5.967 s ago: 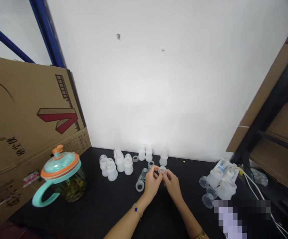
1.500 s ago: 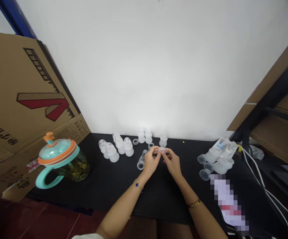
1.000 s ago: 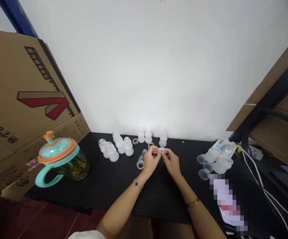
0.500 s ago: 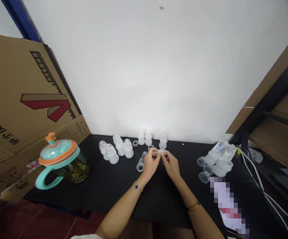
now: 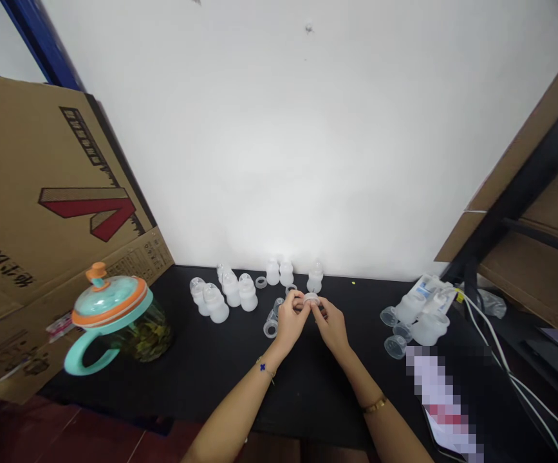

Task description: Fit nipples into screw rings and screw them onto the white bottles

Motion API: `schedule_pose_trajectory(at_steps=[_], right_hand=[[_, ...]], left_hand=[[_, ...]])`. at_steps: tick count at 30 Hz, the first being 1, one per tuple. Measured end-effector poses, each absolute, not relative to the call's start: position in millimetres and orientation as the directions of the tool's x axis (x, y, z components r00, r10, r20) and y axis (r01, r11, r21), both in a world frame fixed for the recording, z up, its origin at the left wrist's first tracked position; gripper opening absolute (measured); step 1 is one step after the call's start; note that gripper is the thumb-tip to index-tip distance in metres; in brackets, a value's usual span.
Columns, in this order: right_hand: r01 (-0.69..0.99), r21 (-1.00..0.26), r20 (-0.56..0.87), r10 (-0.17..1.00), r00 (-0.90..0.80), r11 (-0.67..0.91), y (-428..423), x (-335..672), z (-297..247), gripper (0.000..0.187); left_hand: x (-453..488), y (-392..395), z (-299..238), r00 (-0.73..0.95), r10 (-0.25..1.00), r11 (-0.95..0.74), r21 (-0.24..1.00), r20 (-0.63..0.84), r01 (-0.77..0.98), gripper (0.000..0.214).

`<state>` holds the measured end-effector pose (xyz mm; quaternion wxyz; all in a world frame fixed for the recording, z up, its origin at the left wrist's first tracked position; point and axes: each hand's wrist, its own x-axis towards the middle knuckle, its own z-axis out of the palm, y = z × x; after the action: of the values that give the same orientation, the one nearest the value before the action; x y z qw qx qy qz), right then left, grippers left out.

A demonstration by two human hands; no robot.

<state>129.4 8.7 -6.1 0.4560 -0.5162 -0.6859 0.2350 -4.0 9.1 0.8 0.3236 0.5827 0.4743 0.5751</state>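
Observation:
Between the fingertips of both hands is a small whitish bottle collar ring (image 5: 311, 298), held just above the black table. My left hand (image 5: 292, 319) pinches its left side, and my right hand (image 5: 329, 325) grips the right side. The fingers partly cover the ring, so whether a nipple sits in it I cannot make out. Beside my left hand lie a clear collar piece (image 5: 271, 328) and other small clear parts. A loose ring (image 5: 291, 290) lies just behind that hand. Farther back stands a frosted baby bottle (image 5: 315, 280) with a clear cap.
Several capped bottles (image 5: 217, 305) stand at the left, with two more bottles (image 5: 286, 273) near the wall. A teal-lidded jug (image 5: 129, 321) stands far left. Clear caps (image 5: 395, 347), bagged bottles (image 5: 430, 326), white cables (image 5: 493, 334) and a phone (image 5: 447, 411) occupy the right.
The view has tilted slightly, so the table things appear a little lower. Both hands stay together on the collar ring, with only a slight shift of the fingers.

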Motion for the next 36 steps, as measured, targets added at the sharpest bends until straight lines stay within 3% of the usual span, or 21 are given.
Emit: schedule_pose_trajectory(at_steps=[8, 36], right_hand=[[0.430, -0.830, 0.378, 0.925, -0.035, 0.355, 12.2, 128.7, -8.6, 0.037], [0.618, -0.713, 0.375, 0.925, -0.065, 0.332, 5.1, 126.6, -3.4, 0.037]], left_hand=[[-4.8, 10.6, -0.9, -0.122, 0.921, -0.342, 0.917, 0.370, 0.204, 0.013], [-5.9, 7.5, 5.1, -0.137, 0.922, -0.313, 0.906, 0.362, 0.286, 0.010]])
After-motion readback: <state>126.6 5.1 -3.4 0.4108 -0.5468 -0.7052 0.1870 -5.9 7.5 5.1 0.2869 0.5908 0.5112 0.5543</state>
